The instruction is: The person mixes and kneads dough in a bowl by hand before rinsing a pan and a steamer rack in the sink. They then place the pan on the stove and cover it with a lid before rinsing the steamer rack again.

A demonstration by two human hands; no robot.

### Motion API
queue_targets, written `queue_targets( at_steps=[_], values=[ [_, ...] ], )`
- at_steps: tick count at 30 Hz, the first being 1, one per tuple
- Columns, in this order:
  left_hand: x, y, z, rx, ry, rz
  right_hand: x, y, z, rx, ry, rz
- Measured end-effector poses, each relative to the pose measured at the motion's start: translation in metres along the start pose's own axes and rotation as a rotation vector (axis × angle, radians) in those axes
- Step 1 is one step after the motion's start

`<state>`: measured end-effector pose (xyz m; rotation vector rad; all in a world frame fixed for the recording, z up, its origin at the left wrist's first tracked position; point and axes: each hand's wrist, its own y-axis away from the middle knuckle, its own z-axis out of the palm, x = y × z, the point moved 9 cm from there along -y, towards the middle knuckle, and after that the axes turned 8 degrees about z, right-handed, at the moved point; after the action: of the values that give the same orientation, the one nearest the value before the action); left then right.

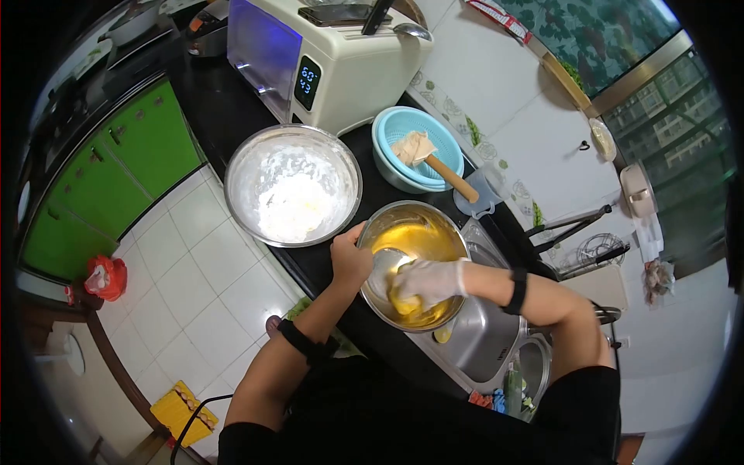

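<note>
Left hand (351, 262), bare, is clamped on the near-left rim of the smaller metal bowl (453, 308), apparently to keep the bowl from turning or sliding under the work inside. Right hand (428, 282), in a pale glove, is down inside the same bowl, its fingers bent about the yellow mixture (408, 304); they are blurred, so whether they are closed together on it cannot be told. The glove presumably keeps the sticky mixture off the skin. The mixture lies at the bottom of the bowl beneath the right hand, with more smeared along the far wall, where the high side would limit spillage. The bowl is positioned in front of the body, between the counter (370, 329) and the sink (484, 337), within easy reach of both arms; what supports its base is hidden. Beside it, on the left, the larger metal bowl (350, 203) contains white powder (288, 208); its broad opening likely contains the loose material and leaves it accessible. Behind both, the blue colander (381, 128) is nested in another bowl, and the wooden handle (452, 180) extends over its rim, which probably keeps the grip end easy to reach.
</note>
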<state>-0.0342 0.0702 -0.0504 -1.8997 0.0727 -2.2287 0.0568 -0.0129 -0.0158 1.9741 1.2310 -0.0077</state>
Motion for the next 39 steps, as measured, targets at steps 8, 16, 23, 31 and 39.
queue_targets(
  at_steps=[8, 16, 23, 31, 39],
  values=[
    [0.01, 0.003, 0.003, -0.034, 0.036, -0.105, 0.053, 0.001, 0.042, 0.063, 0.393, 0.062],
    [0.013, 0.005, 0.005, -0.021, 0.138, -0.031, 0.101, -0.025, 0.027, 0.207, -0.017, 0.633],
    [0.003, 0.005, 0.003, 0.053, 0.123, -0.049, 0.124, 0.031, -0.006, 0.381, -0.365, 0.82],
    [0.004, 0.004, -0.001, 0.072, 0.033, -0.044, 0.103, -0.037, -0.002, 0.19, -0.391, 0.765],
    [0.011, 0.004, 0.0, 0.046, 0.008, -0.026, 0.018, 0.009, 0.024, 0.174, 0.046, 0.162]
  ],
)
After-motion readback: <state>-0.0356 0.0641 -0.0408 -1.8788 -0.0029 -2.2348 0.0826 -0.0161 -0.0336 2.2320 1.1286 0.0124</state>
